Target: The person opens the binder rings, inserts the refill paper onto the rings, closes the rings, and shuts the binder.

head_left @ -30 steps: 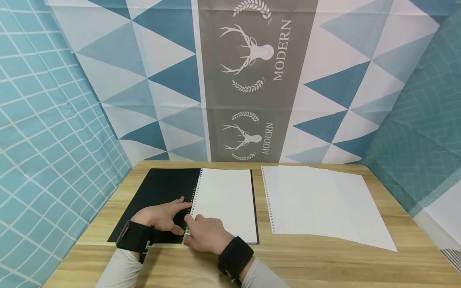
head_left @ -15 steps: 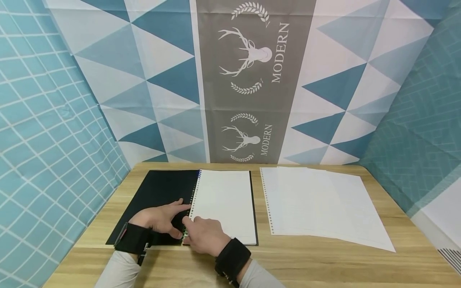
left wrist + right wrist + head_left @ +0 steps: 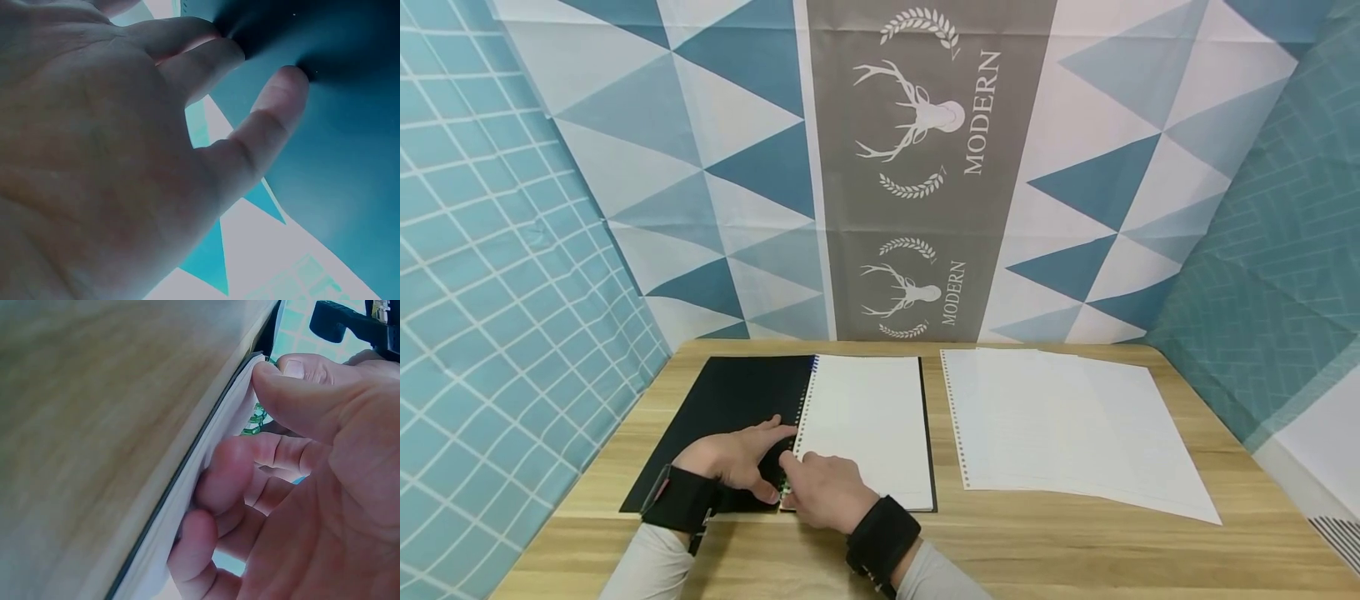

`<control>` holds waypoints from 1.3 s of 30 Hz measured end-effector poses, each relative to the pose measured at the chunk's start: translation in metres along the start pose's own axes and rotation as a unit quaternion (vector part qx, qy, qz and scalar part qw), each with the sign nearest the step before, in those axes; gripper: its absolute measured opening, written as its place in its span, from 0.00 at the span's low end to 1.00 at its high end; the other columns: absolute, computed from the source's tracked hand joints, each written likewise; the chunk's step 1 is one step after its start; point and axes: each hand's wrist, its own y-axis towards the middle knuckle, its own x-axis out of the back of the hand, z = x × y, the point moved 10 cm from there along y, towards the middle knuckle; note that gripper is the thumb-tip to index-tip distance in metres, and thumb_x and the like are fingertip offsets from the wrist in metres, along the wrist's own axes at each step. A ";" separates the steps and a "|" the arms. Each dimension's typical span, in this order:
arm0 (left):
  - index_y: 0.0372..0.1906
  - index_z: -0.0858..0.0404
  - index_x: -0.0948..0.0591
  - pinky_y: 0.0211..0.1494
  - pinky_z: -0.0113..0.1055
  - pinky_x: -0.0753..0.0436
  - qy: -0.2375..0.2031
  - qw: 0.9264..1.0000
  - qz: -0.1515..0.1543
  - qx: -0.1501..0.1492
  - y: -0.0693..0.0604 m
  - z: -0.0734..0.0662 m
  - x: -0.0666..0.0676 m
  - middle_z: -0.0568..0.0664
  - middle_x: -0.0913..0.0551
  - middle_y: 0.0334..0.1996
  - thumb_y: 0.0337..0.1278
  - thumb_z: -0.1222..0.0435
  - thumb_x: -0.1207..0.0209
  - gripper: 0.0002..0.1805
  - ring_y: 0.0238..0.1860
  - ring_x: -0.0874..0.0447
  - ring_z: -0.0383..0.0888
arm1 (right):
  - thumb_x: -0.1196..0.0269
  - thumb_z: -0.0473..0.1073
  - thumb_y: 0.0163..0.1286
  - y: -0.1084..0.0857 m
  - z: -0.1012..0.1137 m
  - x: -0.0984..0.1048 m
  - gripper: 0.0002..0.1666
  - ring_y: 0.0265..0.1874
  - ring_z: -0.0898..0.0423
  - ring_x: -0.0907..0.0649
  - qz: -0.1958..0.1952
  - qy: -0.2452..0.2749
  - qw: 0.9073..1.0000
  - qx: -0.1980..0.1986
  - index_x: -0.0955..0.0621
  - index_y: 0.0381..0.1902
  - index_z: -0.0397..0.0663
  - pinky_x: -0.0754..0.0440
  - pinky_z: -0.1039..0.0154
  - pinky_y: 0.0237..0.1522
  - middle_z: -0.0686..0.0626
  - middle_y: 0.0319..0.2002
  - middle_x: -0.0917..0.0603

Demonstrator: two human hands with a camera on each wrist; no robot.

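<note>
An open ring-bound notebook lies on the table, with its black cover (image 3: 748,387) on the left and a white page (image 3: 872,408) on the right. The left hand (image 3: 730,458) rests on the cover beside the spine, fingers and thumb spread; its fingertips touch the dark surface in the left wrist view. Curled fingers of the right hand (image 3: 831,490) are at the lower end of the spine. In the right wrist view, thumb and fingers of the right hand (image 3: 312,487) grip the lower corner near green rings (image 3: 256,420); the exact finger hold is partly hidden.
Several loose white sheets (image 3: 1060,417) with punched left edges lie overlapping to the right of the notebook. Wooden table (image 3: 1037,550) shows in front of them. A patterned cloth backdrop (image 3: 760,192) stands behind the table.
Both hands stay at the spine with hardly any movement. The whole head view has shifted slightly, so the table and notebook appear a little lower and farther left.
</note>
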 end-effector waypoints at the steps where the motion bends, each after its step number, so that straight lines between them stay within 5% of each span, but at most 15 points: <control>1: 0.78 0.57 0.37 0.74 0.69 0.40 0.001 1.000 0.001 0.001 0.000 0.000 0.000 0.65 0.50 0.81 0.42 0.59 0.21 0.56 0.80 0.52 0.69 | 0.33 0.56 0.70 0.000 -0.001 0.000 0.18 0.20 0.62 0.23 0.001 0.004 1.000 -0.001 0.25 0.52 0.60 0.26 0.64 0.20 0.57 0.30 0.20; 23: 0.79 0.56 0.39 0.73 0.71 0.41 0.003 1.000 0.001 -0.013 -0.003 0.001 -0.001 0.64 0.51 0.82 0.44 0.57 0.22 0.56 0.80 0.54 0.70 | 0.33 0.57 0.69 0.002 -0.004 -0.001 0.18 0.22 0.62 0.21 0.005 0.015 1.000 -0.015 0.24 0.52 0.63 0.24 0.63 0.22 0.59 0.30 0.19; 31: 0.74 0.58 0.30 0.71 0.73 0.40 -0.014 0.997 -0.045 -0.063 0.000 0.000 0.006 0.70 0.45 0.79 0.60 0.53 0.31 0.39 0.78 0.49 0.74 | 0.32 0.57 0.68 0.002 -0.003 0.001 0.17 0.27 0.62 0.18 -0.012 -0.003 1.000 -0.008 0.24 0.49 0.64 0.23 0.62 0.23 0.59 0.33 0.17; 39: 0.71 0.55 0.28 0.71 0.72 0.39 -0.001 0.997 -0.062 -0.050 0.003 0.002 0.007 0.68 0.43 0.78 0.62 0.59 0.33 0.32 0.78 0.47 0.71 | 0.31 0.57 0.68 0.002 -0.002 0.003 0.17 0.26 0.62 0.18 -0.021 0.000 1.000 0.002 0.24 0.47 0.62 0.24 0.63 0.24 0.59 0.33 0.17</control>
